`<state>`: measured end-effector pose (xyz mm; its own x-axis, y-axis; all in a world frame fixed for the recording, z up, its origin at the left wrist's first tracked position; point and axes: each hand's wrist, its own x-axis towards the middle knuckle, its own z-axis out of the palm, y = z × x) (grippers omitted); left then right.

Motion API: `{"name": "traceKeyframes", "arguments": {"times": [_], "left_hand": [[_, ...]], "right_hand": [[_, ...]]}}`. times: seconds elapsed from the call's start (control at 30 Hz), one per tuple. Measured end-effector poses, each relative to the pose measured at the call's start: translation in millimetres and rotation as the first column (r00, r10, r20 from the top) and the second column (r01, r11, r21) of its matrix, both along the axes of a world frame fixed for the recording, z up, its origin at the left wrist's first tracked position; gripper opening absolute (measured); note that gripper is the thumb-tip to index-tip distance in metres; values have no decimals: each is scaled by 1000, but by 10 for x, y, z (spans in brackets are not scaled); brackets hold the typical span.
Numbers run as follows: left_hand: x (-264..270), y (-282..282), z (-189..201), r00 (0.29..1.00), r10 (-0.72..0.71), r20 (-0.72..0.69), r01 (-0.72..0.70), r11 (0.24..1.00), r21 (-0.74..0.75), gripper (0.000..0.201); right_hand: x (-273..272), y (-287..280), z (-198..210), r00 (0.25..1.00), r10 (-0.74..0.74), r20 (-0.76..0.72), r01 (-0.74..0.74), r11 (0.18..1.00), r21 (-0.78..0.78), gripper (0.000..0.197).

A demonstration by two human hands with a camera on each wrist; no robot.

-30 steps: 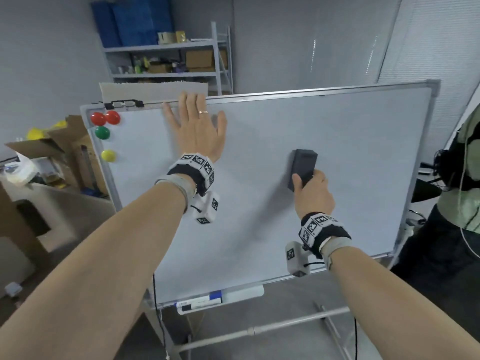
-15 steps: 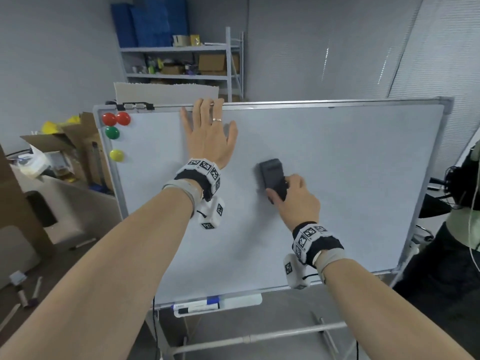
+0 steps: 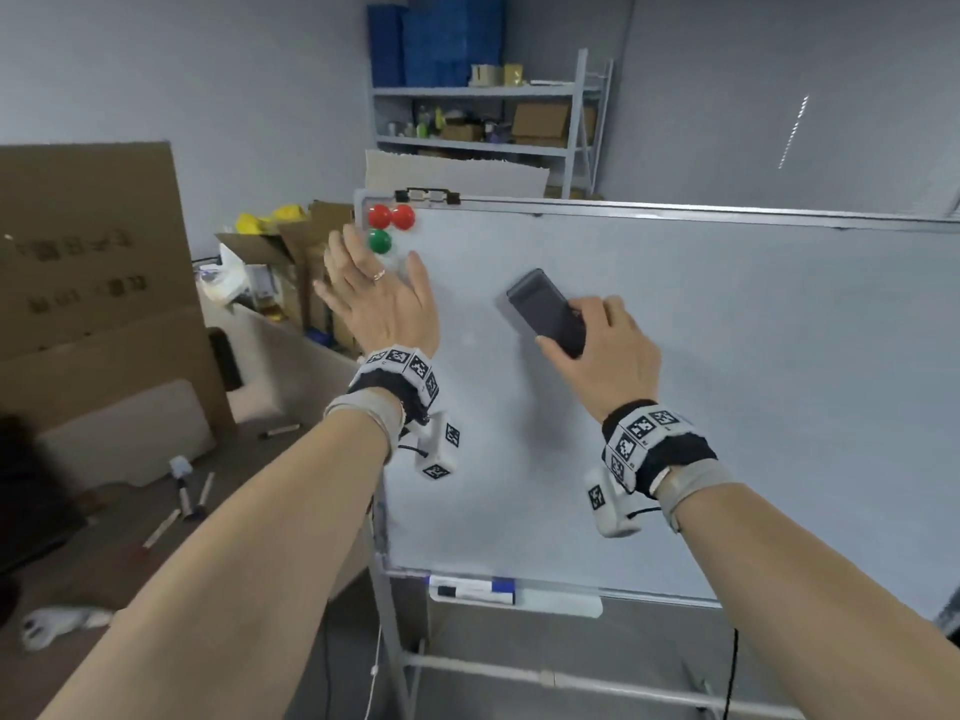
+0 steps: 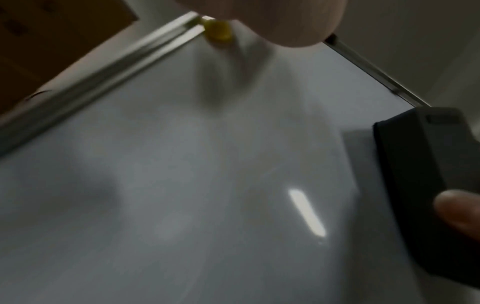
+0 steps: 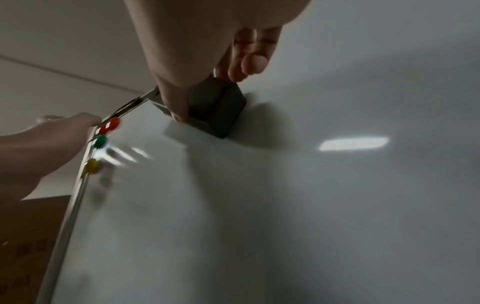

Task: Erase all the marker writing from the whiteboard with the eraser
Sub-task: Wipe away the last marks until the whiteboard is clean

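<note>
The whiteboard [image 3: 753,387] stands on a wheeled frame and shows no marker writing in any view. My right hand [image 3: 602,350] grips the dark grey eraser [image 3: 545,311] and holds it flat against the board, tilted up to the left; the eraser [image 5: 215,111] and the thumb on its side show in the right wrist view. The eraser [image 4: 426,185] also sits at the right edge of the left wrist view. My left hand [image 3: 374,298] is open with fingers spread, at the board's upper left edge, just below the magnets.
Two red magnets [image 3: 390,216], a green one [image 3: 379,241] and a yellow one [image 5: 91,166] cluster at the board's top left. A marker [image 3: 475,592] lies in the tray below. Cardboard boxes [image 3: 93,272], loose markers [image 3: 182,498] on the floor and a shelf [image 3: 488,111] lie behind.
My right hand has swept the eraser leftwards across the board and tilted it. My left hand has slid from the top edge to the upper left corner. The view has swung left.
</note>
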<state>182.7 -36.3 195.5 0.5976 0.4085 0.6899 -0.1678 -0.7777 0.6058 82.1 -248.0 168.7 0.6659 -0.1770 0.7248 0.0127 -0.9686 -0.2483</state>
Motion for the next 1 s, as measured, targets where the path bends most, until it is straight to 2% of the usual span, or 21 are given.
{"name": "traceKeyframes", "arguments": {"times": [0.07, 0.17, 0.23, 0.3, 0.4, 0.47, 0.57, 0.63, 0.73, 0.8, 0.9, 1.0], "left_hand": [[5, 151, -111, 997, -31, -73, 20, 988, -153, 76], [2, 287, -196, 959, -197, -205, 112, 924, -366, 76], [-7, 348, -193, 894, -300, -334, 142, 895, -423, 78], [-18, 377, -169, 828, -385, -407, 190, 876, -443, 82], [-32, 382, -189, 784, -480, -394, 266, 833, -486, 78], [-58, 397, -243, 773, -496, -395, 275, 824, -495, 78], [-103, 497, -288, 764, -492, -417, 256, 825, -504, 83], [-97, 590, -283, 748, -525, -406, 269, 799, -538, 88], [-83, 676, -296, 710, -600, -369, 318, 741, -592, 89], [-68, 690, -373, 691, -628, -358, 334, 716, -613, 87], [-58, 711, -609, 672, -655, -345, 310, 672, -672, 89], [-98, 740, -932, 625, -718, -308, 303, 586, -751, 86]], "right_hand": [[91, 172, -53, 999, 46, -13, -47, 998, -51, 47], [216, 361, -141, 992, 120, -47, -126, 974, -186, 48], [275, 408, -118, 992, 117, -47, -124, 966, -229, 48], [325, 408, -46, 997, 75, 11, -72, 979, -191, 48], [359, 478, -4, 998, 21, 63, -15, 996, -85, 49], [382, 630, -57, 997, 65, 43, -61, 993, -102, 51], [434, 840, -200, 979, 200, -46, -202, 908, -366, 53], [466, 841, -162, 979, 201, -26, -192, 883, -428, 52], [490, 761, -37, 985, 121, 124, -86, 963, -255, 50], [496, 755, -35, 982, 104, 158, -72, 978, -197, 50], [470, 816, -289, 982, 166, 89, -141, 961, -236, 51], [373, 827, -792, 978, 200, -60, -209, 934, -288, 50]]}}
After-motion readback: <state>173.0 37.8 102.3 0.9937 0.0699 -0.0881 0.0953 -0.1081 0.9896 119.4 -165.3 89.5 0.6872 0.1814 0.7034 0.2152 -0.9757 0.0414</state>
